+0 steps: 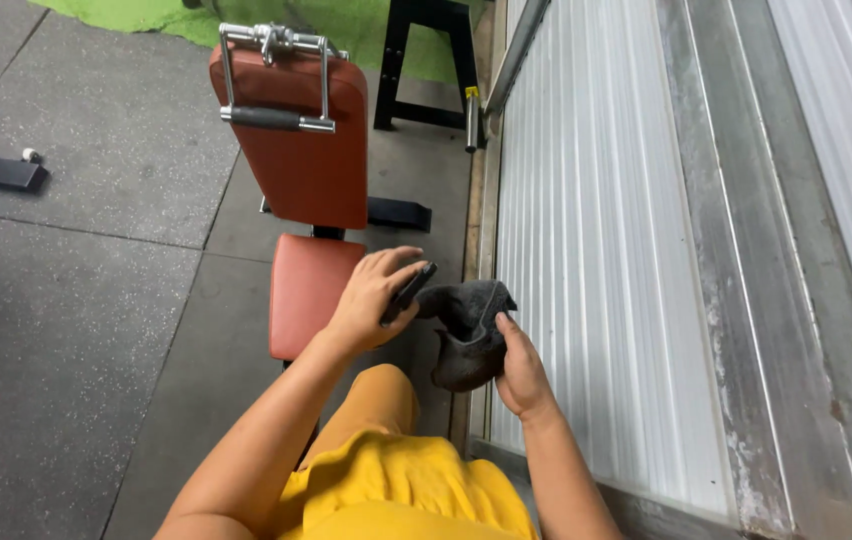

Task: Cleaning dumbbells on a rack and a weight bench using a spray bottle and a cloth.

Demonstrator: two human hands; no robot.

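Floor: grey speckled rubber floor [66, 300] covers the left and near ground, with a green mat [146, 12] at the far edge. A ribbed white metal wall [596, 250] runs along the right.

Bench: a red padded bench [306, 200] stands at centre, backrest raised on the far side, seat nearer. A chrome cable handle [276, 75] hangs over the top of the backrest. A black stand [426, 60] sits far right of it.

Person: seated at the near end in yellow clothing [386, 480].

Dark grey cloth [468, 335]: held in the air between bench seat and wall, loosely bunched and partly opened.

Left hand [371, 300]: fingers curled round a slim black object [408, 292], seemingly a phone, its far end touching the cloth.

Right hand [518, 370]: closed on the cloth's right edge, thumb pinching the fabric.

Progress, as judged: the black object is against the cloth, neither wrapped nor visibly wiped; work appears at an early stage, with nothing shown finished.
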